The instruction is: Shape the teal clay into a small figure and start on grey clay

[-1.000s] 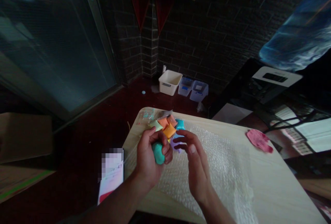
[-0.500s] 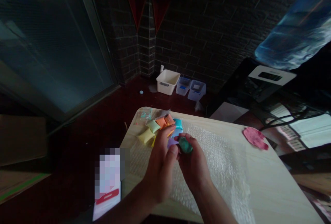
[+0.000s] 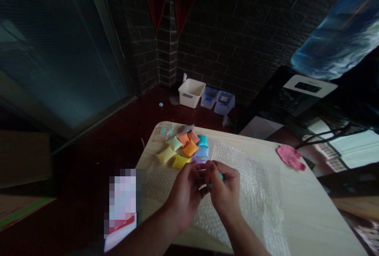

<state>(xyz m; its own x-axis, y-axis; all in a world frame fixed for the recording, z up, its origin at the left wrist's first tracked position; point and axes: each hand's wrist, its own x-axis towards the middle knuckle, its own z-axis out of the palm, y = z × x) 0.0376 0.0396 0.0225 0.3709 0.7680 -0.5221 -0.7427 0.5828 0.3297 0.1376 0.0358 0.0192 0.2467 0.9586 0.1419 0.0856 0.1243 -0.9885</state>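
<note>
My right hand [image 3: 223, 187] is closed around a green lump of modelling clay [image 3: 221, 176]; only small bits of it show between the fingers. My left hand [image 3: 188, 189] is just beside it, fingers loosely curled and apart, their tips at the right hand's fingertips. Whether those tips touch the clay is hard to see. Just beyond the hands lie several soft, pillow-shaped packets: a yellow packet [image 3: 181, 161], a pale yellow packet [image 3: 166, 155], an orange packet [image 3: 190, 148], a blue packet [image 3: 202, 152] and a partly covered purple packet [image 3: 197, 160].
Bubble wrap [image 3: 251, 185] covers part of the wooden table [image 3: 310, 204]. A flattened pink piece [image 3: 291, 156] lies near the far right corner. A phone-like screen [image 3: 121, 228] is at the left edge. Behind, a white bin [image 3: 192, 93] stands on the floor; a water dispenser [image 3: 310, 86] is at right.
The right hand has turned over and closed, so the green lump is now mostly hidden. My left hand has drawn back and curled its fingers, uncovering the orange and yellow packets.
</note>
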